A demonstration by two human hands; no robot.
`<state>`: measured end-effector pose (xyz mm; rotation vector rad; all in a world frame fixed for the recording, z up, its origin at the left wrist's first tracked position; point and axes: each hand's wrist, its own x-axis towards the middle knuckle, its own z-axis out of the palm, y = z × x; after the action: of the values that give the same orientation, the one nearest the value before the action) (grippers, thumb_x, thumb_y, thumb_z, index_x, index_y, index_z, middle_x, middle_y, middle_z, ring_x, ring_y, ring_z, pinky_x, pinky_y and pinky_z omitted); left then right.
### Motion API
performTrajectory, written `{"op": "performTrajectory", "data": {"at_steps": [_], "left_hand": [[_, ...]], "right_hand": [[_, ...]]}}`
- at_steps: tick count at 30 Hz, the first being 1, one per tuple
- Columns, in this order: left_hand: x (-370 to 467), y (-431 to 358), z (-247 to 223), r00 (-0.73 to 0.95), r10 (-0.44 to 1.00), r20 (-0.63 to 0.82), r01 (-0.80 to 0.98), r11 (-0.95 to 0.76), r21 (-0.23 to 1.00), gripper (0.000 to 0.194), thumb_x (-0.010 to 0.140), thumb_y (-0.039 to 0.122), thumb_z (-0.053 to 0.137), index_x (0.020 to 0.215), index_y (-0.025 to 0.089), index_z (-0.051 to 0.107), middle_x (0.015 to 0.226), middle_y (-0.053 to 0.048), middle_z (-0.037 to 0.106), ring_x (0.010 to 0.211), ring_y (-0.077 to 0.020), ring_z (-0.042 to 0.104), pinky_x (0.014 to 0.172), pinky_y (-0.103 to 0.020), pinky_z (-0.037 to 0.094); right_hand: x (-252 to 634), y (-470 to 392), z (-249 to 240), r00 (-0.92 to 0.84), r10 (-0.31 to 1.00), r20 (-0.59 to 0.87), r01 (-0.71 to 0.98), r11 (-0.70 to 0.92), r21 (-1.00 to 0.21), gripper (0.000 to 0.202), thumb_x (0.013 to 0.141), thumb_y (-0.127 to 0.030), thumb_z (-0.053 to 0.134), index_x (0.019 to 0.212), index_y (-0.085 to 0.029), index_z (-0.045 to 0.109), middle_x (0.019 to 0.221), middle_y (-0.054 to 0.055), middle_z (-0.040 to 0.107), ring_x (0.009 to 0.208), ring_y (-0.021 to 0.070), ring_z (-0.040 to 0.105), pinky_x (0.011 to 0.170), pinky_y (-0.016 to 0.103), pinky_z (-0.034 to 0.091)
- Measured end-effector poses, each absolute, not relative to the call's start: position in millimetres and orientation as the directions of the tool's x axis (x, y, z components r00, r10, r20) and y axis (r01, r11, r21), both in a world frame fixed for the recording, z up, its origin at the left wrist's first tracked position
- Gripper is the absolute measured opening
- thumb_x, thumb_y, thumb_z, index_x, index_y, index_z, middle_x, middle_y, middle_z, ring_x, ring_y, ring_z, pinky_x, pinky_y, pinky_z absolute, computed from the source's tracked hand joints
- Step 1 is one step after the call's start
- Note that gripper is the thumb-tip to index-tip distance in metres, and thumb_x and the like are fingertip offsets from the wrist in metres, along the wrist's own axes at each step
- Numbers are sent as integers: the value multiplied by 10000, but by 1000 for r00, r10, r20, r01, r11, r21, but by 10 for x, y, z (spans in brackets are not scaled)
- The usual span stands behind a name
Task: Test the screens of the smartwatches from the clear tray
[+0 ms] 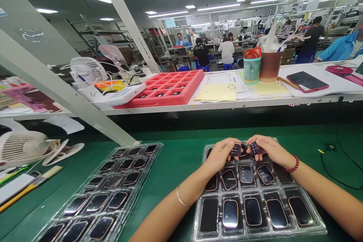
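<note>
Over the far row of the right-hand clear plastic tray (198, 215), my left hand (219, 154) pinches a small smartwatch (235, 149) with its screen lit. Close beside it, my right hand (268, 149) grips a second smartwatch (255, 148), also lit. Under my hands the tray holds several watch bodies in its pockets. One watch (245, 174) in the middle row shows a lit screen, and another watch (266, 174) lies turned in its pocket. In the near row the watch screens (253, 211) are dark; the leftmost pocket shows only a black bottom.
Another tray (159, 149) of dark watches lies to the left on the green table (176, 177). A brush (31, 186) and a fan (24, 147) are at far left. The shelf above carries a red divided tray (195, 79), cups and a phone (307, 80). A black cable (337, 177) lies right.
</note>
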<state>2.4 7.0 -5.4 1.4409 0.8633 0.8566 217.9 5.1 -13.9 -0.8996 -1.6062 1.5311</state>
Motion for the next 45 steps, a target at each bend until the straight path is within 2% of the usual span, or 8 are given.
{"op": "performTrajectory", "data": {"at_steps": [2,5,9,12,17,27,36,45], "left_hand": [[33,63,-44,449,893,26,3,-30,1000,306,819,293,540,1088,146,556,945,-78,648,705,-134,609,557,-217,404],[47,53,-43,463,886,36,-47,-16,999,425,705,106,582,1122,163,524,983,-57,631,791,-137,611,732,-261,465],[51,50,-54,466,884,36,-58,-10,998,498,693,72,550,1179,160,493,948,-60,634,812,-145,605,772,-289,474],[45,51,-48,448,893,43,-38,-29,999,523,703,115,591,1211,165,474,972,-65,633,828,-153,611,725,-263,470],[32,53,-32,470,883,2,26,-16,1000,295,805,314,553,1030,125,583,854,-78,658,601,-120,589,537,-225,404],[34,78,-28,461,887,-19,93,-27,995,270,788,327,557,989,150,588,825,-49,652,593,-117,569,489,-203,347],[20,84,-6,469,883,-37,135,-30,990,283,801,342,531,1008,154,573,808,-34,639,605,-121,564,512,-216,346],[27,80,0,473,881,-23,102,-29,994,266,804,347,550,993,163,582,833,-36,647,609,-123,556,563,-237,413]], "right_hand": [[2179,54,-142,-484,874,43,10,54,-998,263,894,-342,460,1054,-159,560,897,68,632,590,115,589,531,239,484],[2171,50,-146,-482,875,55,52,91,-995,325,790,-184,545,1114,-187,521,971,48,604,665,114,592,593,240,505],[2166,38,-144,-498,864,77,40,112,-993,381,751,-121,523,1124,-195,511,989,39,593,684,109,590,617,239,508],[2174,37,-138,-500,862,83,34,115,-993,355,777,-151,537,1128,-192,516,1015,53,603,703,117,596,604,234,510],[2193,55,-151,-512,857,54,24,78,-997,240,871,-257,490,1078,-158,560,909,57,641,612,101,587,604,247,524],[2160,67,-143,-484,873,62,56,102,-993,214,863,-255,501,1034,-148,575,863,48,659,570,91,601,526,204,485],[2132,67,-145,-466,884,50,32,73,-997,211,847,-267,532,1010,-139,571,846,38,660,537,73,595,495,178,463],[2128,77,-153,-469,881,58,41,87,-995,190,850,-258,529,1003,-158,580,835,28,661,538,81,595,491,186,455]]}}
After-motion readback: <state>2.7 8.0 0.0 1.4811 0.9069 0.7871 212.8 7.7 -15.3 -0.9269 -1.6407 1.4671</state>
